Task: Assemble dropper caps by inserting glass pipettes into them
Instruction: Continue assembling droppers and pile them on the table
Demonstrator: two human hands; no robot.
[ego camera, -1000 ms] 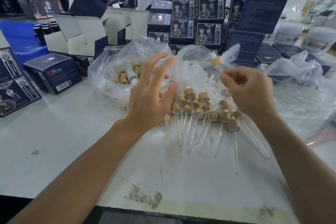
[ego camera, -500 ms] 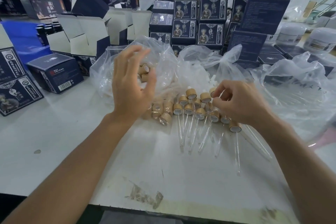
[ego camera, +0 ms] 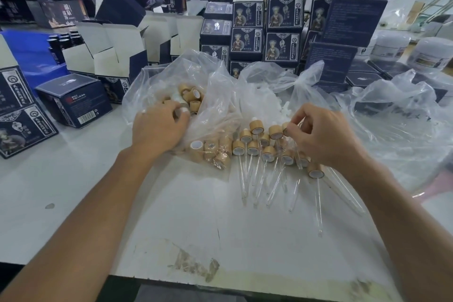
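Since the earlier frame, left hand has dropped onto loose caps, apparently pinching one; right hand sets a finished dropper down. Crowded pipettes could roll or crack.

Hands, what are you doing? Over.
Left hand in the cap bag. Right hand pinching a finished dropper at the pile. Nothing blocking.

Packing workshop, stacked product boxes, white worktable
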